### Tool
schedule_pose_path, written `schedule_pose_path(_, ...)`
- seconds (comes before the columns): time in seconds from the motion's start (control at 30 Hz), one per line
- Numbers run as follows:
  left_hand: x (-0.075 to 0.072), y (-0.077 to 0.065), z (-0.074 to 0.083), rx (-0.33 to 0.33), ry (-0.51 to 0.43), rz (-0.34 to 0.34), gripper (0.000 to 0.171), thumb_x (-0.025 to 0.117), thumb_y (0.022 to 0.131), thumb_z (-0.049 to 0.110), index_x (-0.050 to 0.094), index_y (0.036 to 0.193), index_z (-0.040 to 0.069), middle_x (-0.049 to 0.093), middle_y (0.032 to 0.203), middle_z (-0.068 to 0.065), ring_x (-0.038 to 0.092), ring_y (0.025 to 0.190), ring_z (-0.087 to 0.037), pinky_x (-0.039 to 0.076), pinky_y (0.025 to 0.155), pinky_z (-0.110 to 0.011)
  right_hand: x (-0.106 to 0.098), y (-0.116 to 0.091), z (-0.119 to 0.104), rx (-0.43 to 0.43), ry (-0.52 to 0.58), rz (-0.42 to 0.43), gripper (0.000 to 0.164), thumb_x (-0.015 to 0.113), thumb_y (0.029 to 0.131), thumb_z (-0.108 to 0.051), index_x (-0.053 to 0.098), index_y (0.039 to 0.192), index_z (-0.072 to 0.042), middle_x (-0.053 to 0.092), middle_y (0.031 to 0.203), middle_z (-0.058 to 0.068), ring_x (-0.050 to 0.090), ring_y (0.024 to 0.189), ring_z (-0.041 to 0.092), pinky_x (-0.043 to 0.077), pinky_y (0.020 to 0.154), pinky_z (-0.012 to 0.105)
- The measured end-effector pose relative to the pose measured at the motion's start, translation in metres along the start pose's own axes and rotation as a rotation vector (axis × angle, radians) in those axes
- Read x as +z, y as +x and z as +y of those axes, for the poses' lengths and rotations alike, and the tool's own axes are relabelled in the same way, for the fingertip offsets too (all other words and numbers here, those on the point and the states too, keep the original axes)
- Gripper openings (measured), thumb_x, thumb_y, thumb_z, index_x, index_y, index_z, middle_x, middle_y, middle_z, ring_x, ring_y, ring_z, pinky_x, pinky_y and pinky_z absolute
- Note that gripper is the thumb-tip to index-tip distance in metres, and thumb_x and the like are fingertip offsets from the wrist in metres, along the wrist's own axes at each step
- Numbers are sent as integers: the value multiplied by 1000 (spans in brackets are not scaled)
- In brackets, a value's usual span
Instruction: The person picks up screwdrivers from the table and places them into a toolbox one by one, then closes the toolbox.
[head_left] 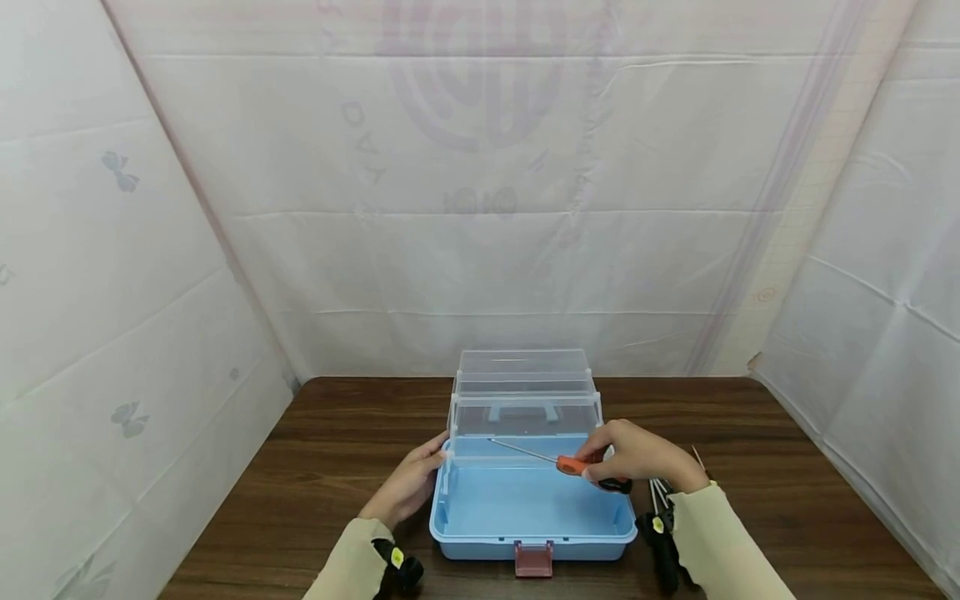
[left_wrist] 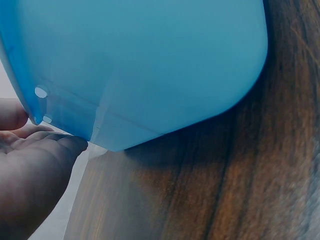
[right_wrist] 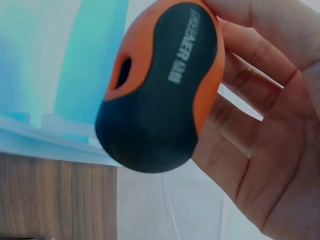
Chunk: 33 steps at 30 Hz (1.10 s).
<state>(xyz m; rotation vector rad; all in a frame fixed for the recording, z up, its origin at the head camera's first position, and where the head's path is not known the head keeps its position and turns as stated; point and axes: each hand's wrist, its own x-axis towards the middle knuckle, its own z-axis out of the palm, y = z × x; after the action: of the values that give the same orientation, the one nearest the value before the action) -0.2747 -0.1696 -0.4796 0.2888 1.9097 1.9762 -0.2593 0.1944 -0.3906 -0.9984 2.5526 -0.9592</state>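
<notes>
Head view: right hand [head_left: 641,457] over blue toolbox [head_left: 532,504], grip pinching orange-and-black screwdriver [head_left: 572,465] by handle, shaft pointing left above toolbox interior. Left hand [head_left: 411,482] at toolbox's left side, grip pinching edge. Clear lid [head_left: 525,383] raised at far side; pink latch [head_left: 533,560] at near side. Metal shafts [head_left: 660,493] right of toolbox on surface [head_left: 352,433], partly hidden by right sleeve [head_left: 723,542].
</notes>
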Motion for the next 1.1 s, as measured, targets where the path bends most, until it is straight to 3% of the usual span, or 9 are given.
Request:
schedule_pose_path(0.27,0,0,-1,-1,7,4,54,31,105,13,11,153,0,8,159,-25,10,146,-41,14,116,-56,5,3,-6,-15,-48,-10,18,71,84,-17,76,101,-11,67,88,-8,56,76,1,50,66,22)
schedule_pose_path(1.1,-1,1,-1,-6,-5,6,54,31,105,12,11,153,0,9,159,-25,11,146,-41,15,116,-56,32,12,-14,-31,1,-99,16,70,83,-8,77,97,-12,67,83,-9,56,71,0,50,63,19)
